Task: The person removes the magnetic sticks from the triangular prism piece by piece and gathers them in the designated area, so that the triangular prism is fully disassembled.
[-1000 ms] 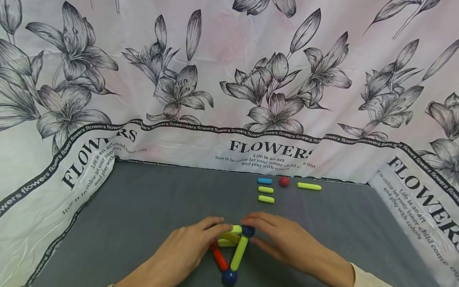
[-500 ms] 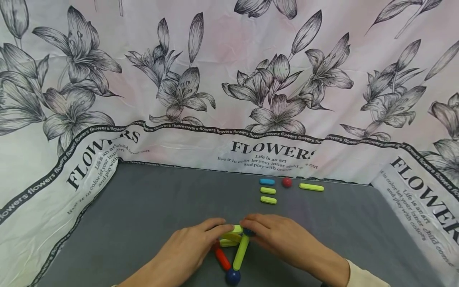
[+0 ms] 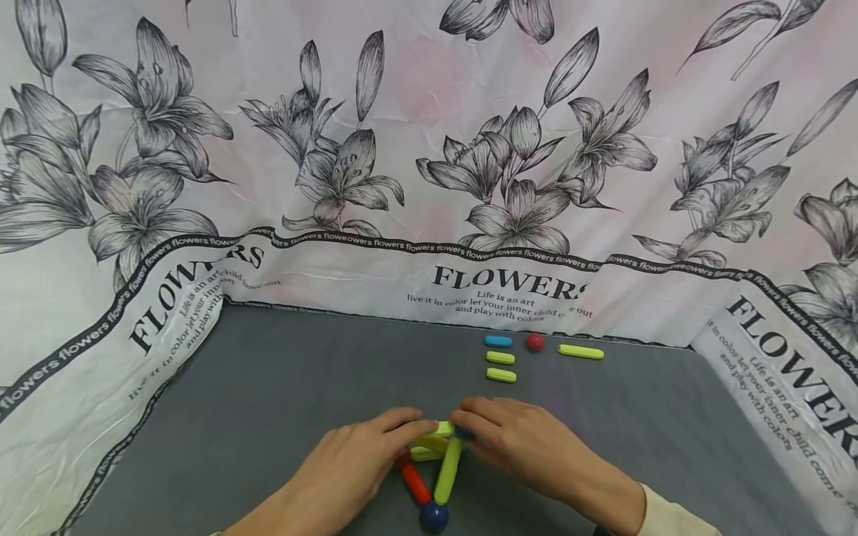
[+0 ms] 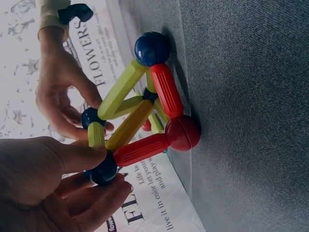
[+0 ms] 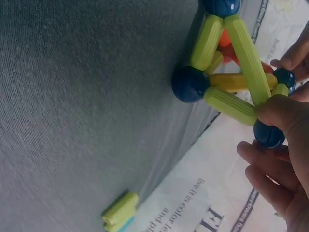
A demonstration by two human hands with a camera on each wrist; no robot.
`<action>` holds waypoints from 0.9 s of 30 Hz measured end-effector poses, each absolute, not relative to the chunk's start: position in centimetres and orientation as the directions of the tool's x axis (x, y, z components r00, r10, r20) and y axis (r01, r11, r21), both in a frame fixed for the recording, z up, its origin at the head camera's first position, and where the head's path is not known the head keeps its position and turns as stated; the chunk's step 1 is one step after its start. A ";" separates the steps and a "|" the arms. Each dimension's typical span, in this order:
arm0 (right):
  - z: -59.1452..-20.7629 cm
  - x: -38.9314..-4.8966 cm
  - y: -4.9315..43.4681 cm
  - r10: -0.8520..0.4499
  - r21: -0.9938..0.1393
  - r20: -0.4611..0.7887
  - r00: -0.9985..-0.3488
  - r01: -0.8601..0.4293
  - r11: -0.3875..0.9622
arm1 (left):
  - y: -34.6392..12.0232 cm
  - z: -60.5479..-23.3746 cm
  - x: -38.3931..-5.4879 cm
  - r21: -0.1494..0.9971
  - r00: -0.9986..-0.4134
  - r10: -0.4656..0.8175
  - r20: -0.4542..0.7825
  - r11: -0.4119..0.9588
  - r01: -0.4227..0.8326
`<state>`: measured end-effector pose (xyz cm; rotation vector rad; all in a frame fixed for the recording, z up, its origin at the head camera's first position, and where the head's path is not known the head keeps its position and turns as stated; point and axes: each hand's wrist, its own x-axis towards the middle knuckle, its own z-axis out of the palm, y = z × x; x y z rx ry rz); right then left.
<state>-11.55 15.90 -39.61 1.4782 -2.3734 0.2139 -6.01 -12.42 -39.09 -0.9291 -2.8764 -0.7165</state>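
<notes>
Both hands are at a frame of magnetic rods and balls on the grey surface. My left hand (image 3: 358, 458) pinches a dark blue ball (image 4: 103, 174) at its upper left corner, thumb on one side and fingers on the other. My right hand (image 3: 536, 450) grips the blue ball (image 5: 268, 135) at the upper right corner. A short green rod (image 3: 442, 429) joins these two balls. A long green rod (image 3: 447, 473) slopes down to the near blue ball (image 3: 434, 517), where a red rod (image 3: 417, 484) also meets. The left wrist view shows a red ball (image 4: 182, 133) and a yellow rod (image 4: 129, 126) within the frame.
Toward the back of the grey table (image 3: 302, 372) lie a blue rod (image 3: 498, 341), two short green rods (image 3: 500, 358), a red ball (image 3: 534, 342) and a longer green rod (image 3: 580, 351). A flower-printed cloth (image 3: 375, 275) borders the back and sides.
My right hand's fingers have closed in around the upper right blue ball, which showed more openly one second ago. My left hand keeps its hold; the loose pieces have not moved.
</notes>
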 end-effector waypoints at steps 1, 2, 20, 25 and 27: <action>-39.6 -11.5 15.9 -0.843 0.056 0.359 -0.401 -0.892 0.448 | -12.4 -39.1 -6.0 0.417 -0.819 0.549 0.166 0.714 0.562; -39.6 -11.5 15.9 -0.845 0.065 0.360 -0.395 -0.893 0.445 | -12.4 -39.1 -6.0 0.418 -0.819 0.550 0.161 0.714 0.562; -40.6 -11.1 16.1 -0.768 -0.206 0.296 -0.567 -0.823 0.529 | -12.6 -39.5 -5.9 0.445 -0.820 0.549 0.162 0.701 0.557; -40.8 -11.2 16.1 -0.745 -0.312 0.291 -0.600 -0.795 0.519 | -12.5 -39.5 -6.0 0.436 -0.818 0.549 0.169 0.703 0.562; -40.9 -11.3 16.1 -0.742 -0.324 0.303 -0.598 -0.797 0.510 | -12.5 -39.5 -6.0 0.434 -0.817 0.549 0.176 0.702 0.565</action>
